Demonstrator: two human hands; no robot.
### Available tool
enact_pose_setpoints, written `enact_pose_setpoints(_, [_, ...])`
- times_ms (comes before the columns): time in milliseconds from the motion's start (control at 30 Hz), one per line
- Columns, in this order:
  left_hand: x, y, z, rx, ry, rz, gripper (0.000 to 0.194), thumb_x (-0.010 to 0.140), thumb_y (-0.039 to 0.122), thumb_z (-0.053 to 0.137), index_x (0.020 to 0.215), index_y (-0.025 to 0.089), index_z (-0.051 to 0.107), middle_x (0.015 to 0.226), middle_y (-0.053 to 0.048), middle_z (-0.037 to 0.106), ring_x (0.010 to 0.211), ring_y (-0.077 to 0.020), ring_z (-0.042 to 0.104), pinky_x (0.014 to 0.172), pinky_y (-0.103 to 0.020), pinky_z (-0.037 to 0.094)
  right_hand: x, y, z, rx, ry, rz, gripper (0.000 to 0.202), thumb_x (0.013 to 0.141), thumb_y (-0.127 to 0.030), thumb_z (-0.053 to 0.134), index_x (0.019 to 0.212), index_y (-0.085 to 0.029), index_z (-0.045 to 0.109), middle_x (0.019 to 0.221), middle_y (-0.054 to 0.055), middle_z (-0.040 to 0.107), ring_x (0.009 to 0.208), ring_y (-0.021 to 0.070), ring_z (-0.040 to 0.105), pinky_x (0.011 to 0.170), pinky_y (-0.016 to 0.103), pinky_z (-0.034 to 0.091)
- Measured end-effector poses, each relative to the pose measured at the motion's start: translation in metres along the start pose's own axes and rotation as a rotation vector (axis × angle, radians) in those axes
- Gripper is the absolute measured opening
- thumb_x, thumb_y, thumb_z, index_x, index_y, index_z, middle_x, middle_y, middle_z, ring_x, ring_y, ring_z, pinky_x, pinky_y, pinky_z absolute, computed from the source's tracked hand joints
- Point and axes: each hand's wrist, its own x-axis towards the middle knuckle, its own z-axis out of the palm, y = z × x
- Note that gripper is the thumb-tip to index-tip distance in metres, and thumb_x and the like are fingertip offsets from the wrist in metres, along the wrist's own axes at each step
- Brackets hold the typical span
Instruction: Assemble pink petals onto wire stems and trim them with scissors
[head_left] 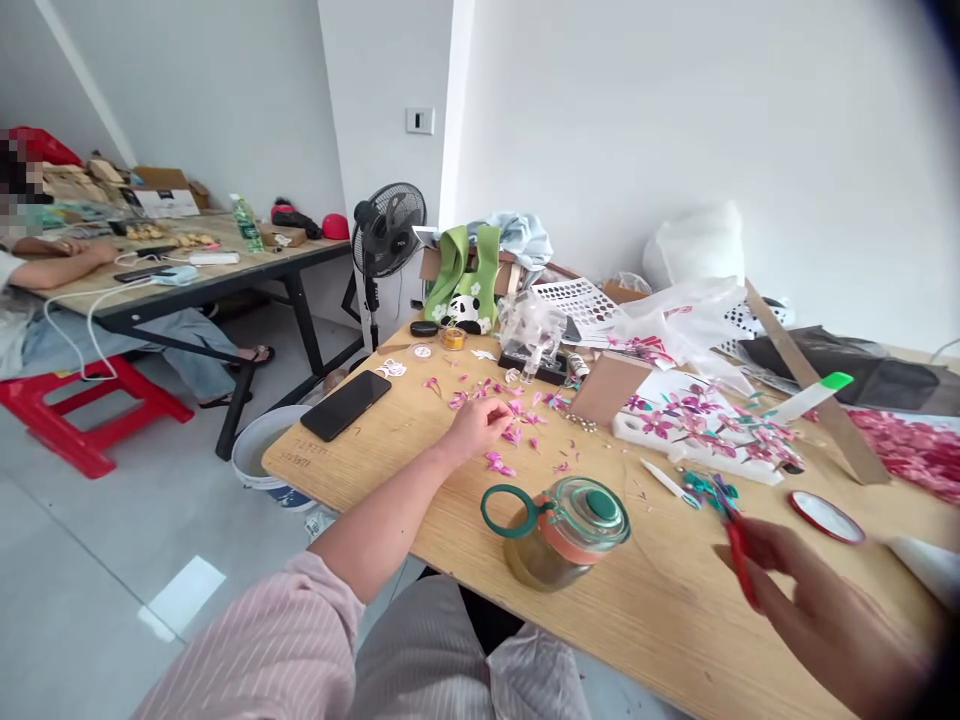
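My left hand [474, 428] is over the middle of the wooden table with its fingers pinched together. Whatever is between them is too small to make out. Around it lie scattered pink flower petals [499, 463]. My right hand [814, 590] grips red-handled scissors [741, 565] at the right, partly blurred. The blades point toward a small heap of teal and purple pieces [709, 488]. Between my hands stands a glass jar [566, 535] with a green-topped lid and a green ring handle. Purple artificial flowers [697, 415] rest on a white foam block [694, 455] beyond.
A black phone [346, 405] lies at the table's left edge. A white knife-shaped tool [670, 482] and a red-rimmed round lid [826, 516] lie at right. A green panda bag [465, 285] and plastic bags stand behind. A person [45, 280] sits at another table.
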Motion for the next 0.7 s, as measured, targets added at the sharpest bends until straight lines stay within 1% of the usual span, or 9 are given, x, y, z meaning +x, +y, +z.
enact_pose_setpoints(67, [0.0,0.001,-0.001,-0.006,-0.003,-0.008,0.008,0.076,0.016,0.056,0.075,0.014,0.063,0.067,-0.001,0.064,0.06,-0.0105,0.055,0.059,-0.02,0.043,0.033,-0.029,-0.001,0.038,-0.129,-0.016,0.032,0.082,-0.05,0.046,0.102,-0.026,0.055,0.088,0.008,0.07,0.067,0.0244,0.066,0.056,0.035,0.051])
enact_pose_setpoints(100, [0.0,0.001,-0.001,-0.014,-0.003,-0.006,0.008,0.076,0.016,0.055,0.076,0.014,0.063,0.067,-0.001,0.063,0.06,-0.0102,0.055,0.059,-0.02,0.043,0.049,-0.043,0.0,0.066,-0.203,-0.036,0.033,0.084,-0.05,0.045,0.103,-0.025,0.055,0.088,0.007,0.07,0.067,0.0224,0.065,0.057,0.033,0.05])
enact_pose_setpoints(133, [0.001,0.001,-0.002,-0.023,-0.002,0.001,0.008,0.077,0.016,0.055,0.077,0.014,0.063,0.067,0.0,0.063,0.06,-0.01,0.054,0.059,-0.02,0.043,0.064,-0.055,0.003,0.101,-0.253,-0.061,0.033,0.084,-0.051,0.045,0.101,-0.024,0.057,0.085,0.006,0.07,0.066,0.0207,0.064,0.057,0.031,0.049])
enact_pose_setpoints(200, [0.001,0.001,-0.004,-0.042,0.001,0.022,0.009,0.078,0.016,0.055,0.078,0.014,0.064,0.07,-0.001,0.063,0.06,-0.0098,0.054,0.06,-0.021,0.043,0.088,-0.076,0.012,0.15,-0.362,-0.139,0.035,0.086,-0.051,0.043,0.094,-0.022,0.059,0.082,0.006,0.07,0.064,0.0185,0.062,0.058,0.029,0.048])
enact_pose_setpoints(267, [0.002,0.001,-0.006,-0.06,0.009,0.047,0.009,0.078,0.016,0.056,0.078,0.014,0.065,0.075,-0.002,0.063,0.062,-0.0103,0.054,0.062,-0.022,0.044,0.105,-0.091,0.022,0.158,-0.426,-0.212,0.035,0.086,-0.052,0.043,0.088,-0.021,0.06,0.078,0.006,0.069,0.065,0.0178,0.06,0.059,0.029,0.046])
enact_pose_setpoints(333, [0.003,0.001,-0.009,-0.07,0.019,0.067,0.009,0.078,0.016,0.057,0.077,0.014,0.065,0.077,-0.003,0.064,0.066,-0.0115,0.055,0.066,-0.023,0.045,0.116,-0.101,0.032,0.146,-0.453,-0.258,0.036,0.086,-0.052,0.045,0.084,-0.02,0.061,0.074,0.005,0.068,0.063,0.0174,0.058,0.057,0.028,0.043])
enact_pose_setpoints(467, [0.005,0.0,-0.011,-0.054,0.036,0.118,0.007,0.077,0.014,0.058,0.075,0.014,0.066,0.077,-0.004,0.063,0.073,-0.0139,0.057,0.072,-0.026,0.045,0.128,-0.111,0.045,0.154,-0.502,-0.283,0.037,0.084,-0.053,0.047,0.083,-0.02,0.062,0.071,0.005,0.066,0.061,0.017,0.056,0.055,0.028,0.041])
enact_pose_setpoints(600, [0.005,-0.002,-0.007,-0.064,0.021,0.163,0.007,0.077,0.013,0.059,0.074,0.014,0.065,0.077,-0.004,0.063,0.074,-0.0141,0.057,0.072,-0.025,0.045,0.134,-0.115,0.05,0.147,-0.519,-0.311,0.036,0.085,-0.051,0.045,0.084,-0.019,0.062,0.072,0.005,0.066,0.062,0.0166,0.056,0.056,0.028,0.04])
enact_pose_setpoints(700, [0.005,-0.003,-0.005,-0.05,0.016,0.162,0.004,0.076,0.014,0.061,0.074,0.014,0.065,0.077,-0.004,0.063,0.073,-0.0134,0.057,0.07,-0.024,0.045,0.135,-0.117,0.051,0.123,-0.519,-0.314,0.036,0.087,-0.05,0.045,0.087,-0.019,0.062,0.075,0.006,0.067,0.063,0.0165,0.056,0.057,0.028,0.04])
